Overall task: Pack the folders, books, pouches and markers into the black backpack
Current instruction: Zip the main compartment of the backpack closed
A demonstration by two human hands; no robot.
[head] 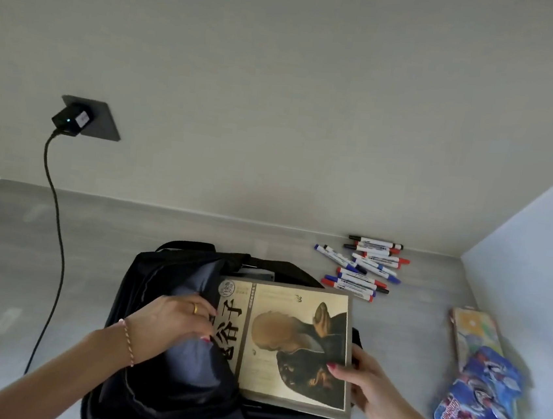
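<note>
The black backpack [153,397] lies unzipped on the grey counter, its grey-blue lining showing. A beige book [291,344] with a portrait and large black characters hovers over the bag's right half. My right hand [364,387] grips the book's near right corner. My left hand [176,318] holds the book's left edge at the bag's mouth, fingers partly hidden behind the cover. Several red, blue and black markers [362,268] lie scattered behind the bag to the right. Blue printed pouches [476,406] sit at the far right.
A pastel patterned folder or pouch [474,330] lies behind the blue pouches by the right wall. A black charger [71,118] is plugged into a wall socket at left; its cable [55,240] runs down across the counter.
</note>
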